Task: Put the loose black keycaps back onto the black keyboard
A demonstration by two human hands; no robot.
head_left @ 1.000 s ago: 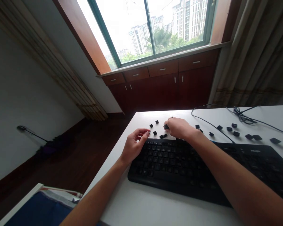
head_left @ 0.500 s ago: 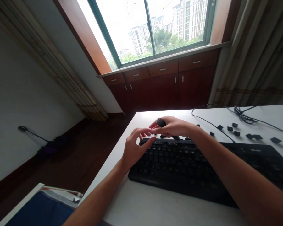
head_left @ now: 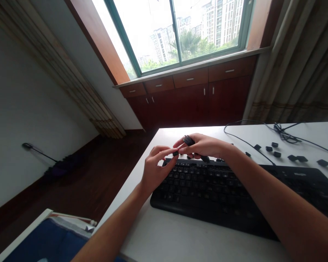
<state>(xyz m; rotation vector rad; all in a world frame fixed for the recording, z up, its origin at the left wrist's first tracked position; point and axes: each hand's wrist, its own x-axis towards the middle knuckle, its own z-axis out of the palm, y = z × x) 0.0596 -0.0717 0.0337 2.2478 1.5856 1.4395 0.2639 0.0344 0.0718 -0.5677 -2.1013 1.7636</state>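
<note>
My left hand (head_left: 156, 165) pinches a small black keycap (head_left: 175, 153) between thumb and forefinger, above the keyboard's far left corner. My right hand (head_left: 205, 145) is closed around a short black brush (head_left: 189, 140). Its bristly end points up and to the left, and the other end sticks out below the palm. The right fingertips touch or nearly touch the keycap. Beneath both hands and the right forearm lies a black keyboard (head_left: 196, 198), partly hidden by them. A few loose keycaps behind it are mostly covered by my right hand.
Several loose keycaps (head_left: 277, 154) are scattered on the white table (head_left: 207, 240) behind the keyboard. A coiled black cable (head_left: 285, 134) lies at the far right. Blue fabric (head_left: 57, 240) is at the lower left, and a dark umbrella (head_left: 62, 167) rests on the floor against the wall.
The keycap between my left thumb and forefinger now shows clearly, where before the fingers mostly hid it. My right hand keeps its hold on the brush. The view has shifted slightly.
</note>
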